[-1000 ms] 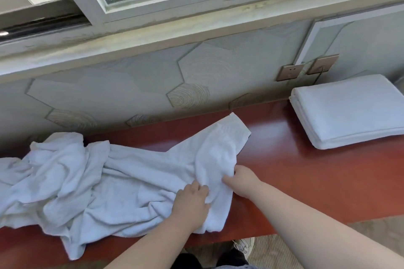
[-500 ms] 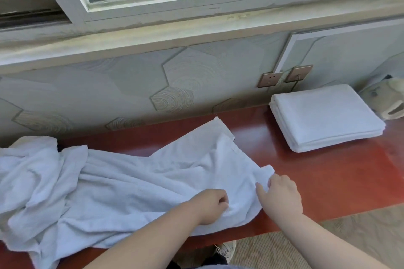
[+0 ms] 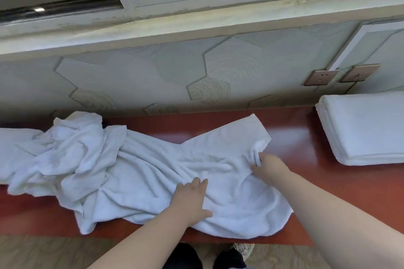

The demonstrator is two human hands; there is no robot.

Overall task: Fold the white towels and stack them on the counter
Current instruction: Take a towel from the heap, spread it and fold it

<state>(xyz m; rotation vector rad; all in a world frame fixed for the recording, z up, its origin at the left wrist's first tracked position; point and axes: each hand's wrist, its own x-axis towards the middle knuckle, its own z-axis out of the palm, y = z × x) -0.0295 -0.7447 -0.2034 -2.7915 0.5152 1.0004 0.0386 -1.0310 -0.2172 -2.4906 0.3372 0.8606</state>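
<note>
A crumpled white towel lies spread along the red-brown counter, bunched at the left with its right end pulled flatter. My left hand rests flat on the cloth near the counter's front edge, fingers straight. My right hand grips a gathered fold of the towel near its right edge, fingers curled into the fabric. A stack of folded white towels sits at the far right of the counter, apart from both hands.
A patterned wall with two sockets rises behind the counter, under a window sill. The towel's front edge hangs slightly over the counter. Carpet and my shoes show below.
The view swung left and down. My left hand went from curled on the towel to lying flat on it. My right hand moved farther back along the right edge and gathered cloth.
</note>
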